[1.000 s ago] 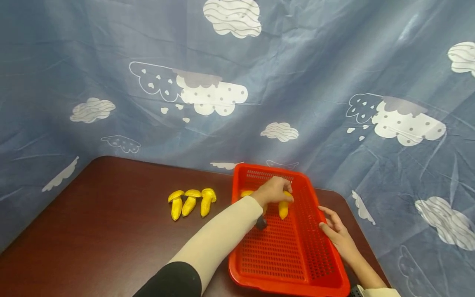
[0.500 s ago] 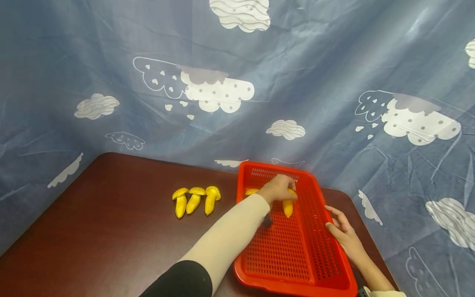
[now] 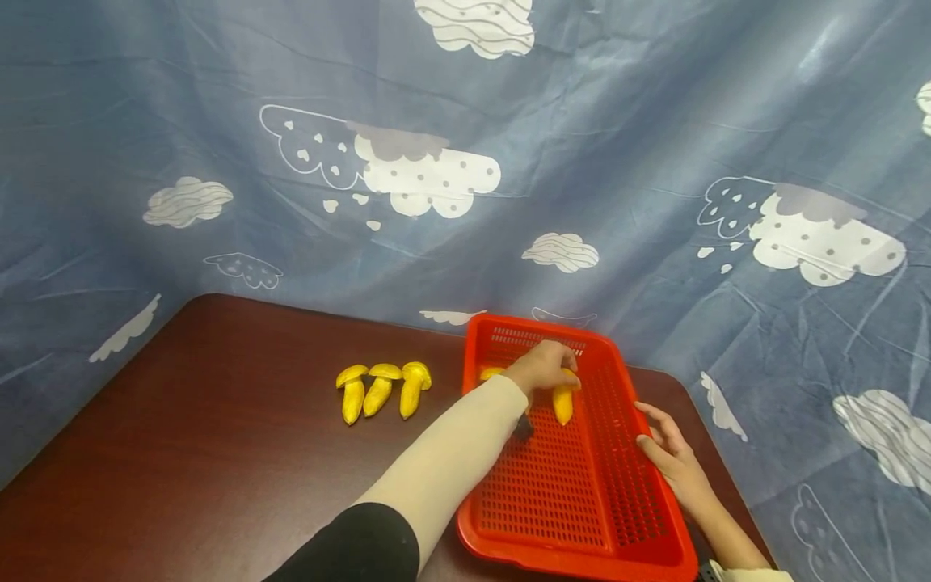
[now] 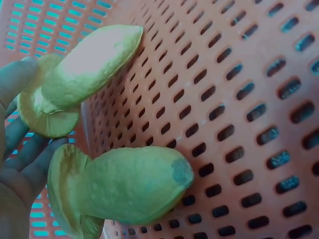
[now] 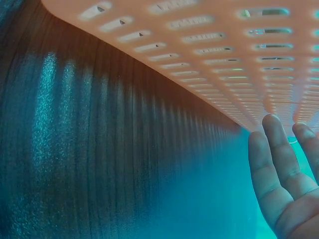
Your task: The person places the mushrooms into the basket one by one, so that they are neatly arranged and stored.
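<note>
In the head view my left hand reaches into the red plastic basket and pinches a yellow mushroom by its cap, stem pointing down. The left wrist view has the thumb and fingers around the cap of that upper mushroom. A second mushroom lies just below it, close to the fingers. Part of a yellow cap shows left of the wrist, the rest hidden. My right hand grips the basket's right rim, thumb on the edge. Its fingers extend along the outside in the right wrist view.
Three yellow mushrooms lie in a row on the dark brown table, left of the basket. A blue cloth with white clouds hangs behind the table and along its right side.
The head view has shifted slightly, so everything sits a little further right than a second ago. The left hand stays over the basket with the mushroom; the right hand stays on the rim.
</note>
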Demonstrator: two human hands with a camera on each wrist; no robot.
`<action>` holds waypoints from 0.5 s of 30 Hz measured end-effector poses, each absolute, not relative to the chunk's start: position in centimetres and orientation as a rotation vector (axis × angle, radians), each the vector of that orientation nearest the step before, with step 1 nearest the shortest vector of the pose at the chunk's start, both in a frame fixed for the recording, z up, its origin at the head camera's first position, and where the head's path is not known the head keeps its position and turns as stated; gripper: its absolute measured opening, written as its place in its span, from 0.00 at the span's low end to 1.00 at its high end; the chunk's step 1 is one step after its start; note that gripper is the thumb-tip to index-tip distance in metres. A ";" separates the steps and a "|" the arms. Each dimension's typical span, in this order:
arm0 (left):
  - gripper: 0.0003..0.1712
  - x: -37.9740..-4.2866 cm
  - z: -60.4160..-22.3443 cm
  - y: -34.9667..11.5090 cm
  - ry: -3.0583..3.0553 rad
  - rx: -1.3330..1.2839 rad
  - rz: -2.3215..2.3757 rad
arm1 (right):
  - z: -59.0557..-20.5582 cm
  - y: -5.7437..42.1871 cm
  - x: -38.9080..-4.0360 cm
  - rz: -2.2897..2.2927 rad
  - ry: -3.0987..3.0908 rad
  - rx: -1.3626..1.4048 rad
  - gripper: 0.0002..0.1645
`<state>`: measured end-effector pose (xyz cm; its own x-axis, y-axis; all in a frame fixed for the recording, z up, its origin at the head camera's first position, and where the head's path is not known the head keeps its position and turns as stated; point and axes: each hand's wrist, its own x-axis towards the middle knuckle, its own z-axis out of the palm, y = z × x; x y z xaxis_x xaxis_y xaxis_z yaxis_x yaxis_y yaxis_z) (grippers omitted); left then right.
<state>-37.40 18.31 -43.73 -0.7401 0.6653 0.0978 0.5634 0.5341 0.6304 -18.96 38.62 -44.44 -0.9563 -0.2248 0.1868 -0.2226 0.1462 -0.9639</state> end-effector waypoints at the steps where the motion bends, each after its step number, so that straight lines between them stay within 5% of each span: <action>1: 0.10 -37.4 -43.7 18.4 2.605 1.056 0.988 | -44.5 38.7 -18.9 -2.001 2.372 -0.473 0.30; 15: 0.10 -37.1 -44.0 18.4 2.611 0.973 0.980 | -44.9 38.8 -19.2 -1.968 2.430 -0.462 0.30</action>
